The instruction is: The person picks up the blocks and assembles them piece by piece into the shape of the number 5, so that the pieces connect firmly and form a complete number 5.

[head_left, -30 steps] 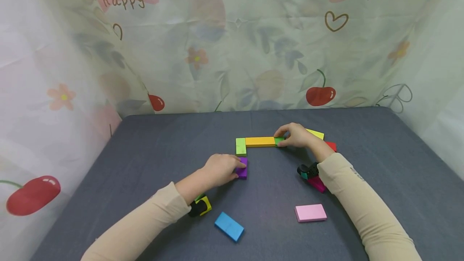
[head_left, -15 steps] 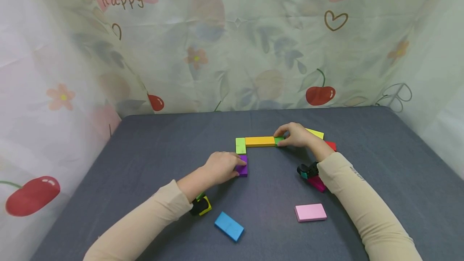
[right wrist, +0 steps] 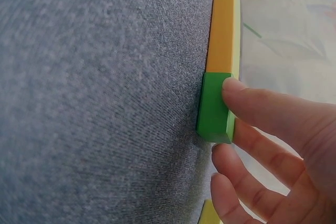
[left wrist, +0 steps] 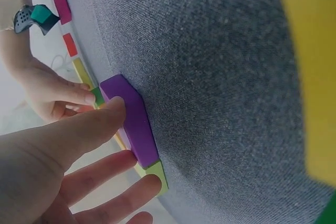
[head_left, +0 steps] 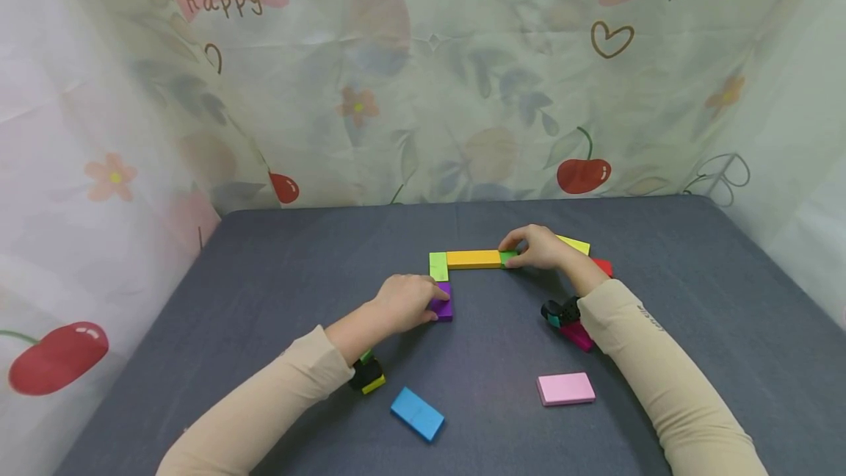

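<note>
My left hand (head_left: 405, 305) pinches a purple block (left wrist: 135, 124) between thumb and fingers, low at the table. The far end of that block meets a lime green block (head_left: 438, 267), which forms a corner with a long orange block (head_left: 473, 260). At the orange block's right end lies a green block (right wrist: 215, 103), its end flush against the orange one. My right hand (head_left: 538, 247) pinches this green block, thumb on its near side; the other fingers are partly hidden behind it.
Beyond the right hand lie a yellow block (head_left: 573, 244) and a red block (head_left: 603, 267). A magenta block (head_left: 579, 336) is partly under the right wrist camera. Nearer stand a pink block (head_left: 566, 388) and a blue block (head_left: 418, 413). Another yellow block (head_left: 374, 385) shows beneath the left wrist.
My left hand has slid the purple block slightly away from me, and the lime green block's near end has shifted back a little with it. The right hand has stayed in place.
</note>
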Available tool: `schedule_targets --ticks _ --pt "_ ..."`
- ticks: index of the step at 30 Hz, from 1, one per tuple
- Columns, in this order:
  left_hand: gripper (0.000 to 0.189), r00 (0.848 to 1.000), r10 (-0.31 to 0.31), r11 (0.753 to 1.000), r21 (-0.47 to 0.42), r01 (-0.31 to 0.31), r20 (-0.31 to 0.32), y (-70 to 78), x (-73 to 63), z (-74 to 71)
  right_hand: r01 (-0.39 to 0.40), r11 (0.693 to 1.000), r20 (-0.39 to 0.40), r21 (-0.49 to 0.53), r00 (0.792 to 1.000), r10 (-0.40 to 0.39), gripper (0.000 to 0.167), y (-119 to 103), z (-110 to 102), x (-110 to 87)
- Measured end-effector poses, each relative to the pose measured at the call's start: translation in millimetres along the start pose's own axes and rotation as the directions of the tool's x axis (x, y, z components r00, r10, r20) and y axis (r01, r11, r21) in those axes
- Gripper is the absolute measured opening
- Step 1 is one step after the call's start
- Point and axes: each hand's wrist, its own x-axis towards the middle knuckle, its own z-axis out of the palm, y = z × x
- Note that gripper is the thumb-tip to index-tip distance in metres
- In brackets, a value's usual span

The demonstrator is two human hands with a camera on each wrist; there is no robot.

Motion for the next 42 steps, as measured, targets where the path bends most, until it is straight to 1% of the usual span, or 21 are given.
schedule_targets --ticks 14,20,29,32,36,39,42 --pt "0.035 1.0 -0.012 1.0 0.001 0.012 0.002 0.1 1.4 -0.4 -0.003 1.0 -0.003 -0.008 1.0 0.003 0.03 -0.4 0.2 0.1" --pt "0.036 1.0 -0.015 1.0 0.017 0.015 0.003 -0.3 2.0 0.0 0.0 1.0 -0.007 -0.015 1.0 0.0 0.029 -1.2 0.0 -0.2" --pt "0.036 1.0 -0.018 1.0 0.007 0.018 -0.003 -0.9 1.9 -0.6 0.004 1.0 -0.006 -0.015 1.0 -0.004 0.029 -1.5 -0.2 -0.5" --pt "0.037 1.0 -0.022 1.0 -0.022 0.022 -0.017 -3.8 2.3 -1.5 0.002 1.0 -0.006 -0.012 1.0 -0.002 0.029 -1.3 0.1 -0.4" --pt "0.044 0.997 -0.07 0.994 -0.09 0.068 -0.026 -10.8 4.7 -5.5 0.001 1.0 -0.006 -0.005 1.0 -0.001 0.029 -0.9 0.3 -0.2" --pt "0.053 0.993 -0.115 0.985 -0.134 0.113 -0.01 -17.6 8.4 -7.4 0.003 1.0 -0.006 -0.002 1.0 -0.003 0.029 -0.9 0.2 -0.3" --pt "0.058 0.991 -0.133 0.976 -0.173 0.135 0.022 -23.4 12.0 -7.0 0.007 1.0 -0.006 -0.004 1.0 -0.007 0.029 -0.5 0.4 -0.1"
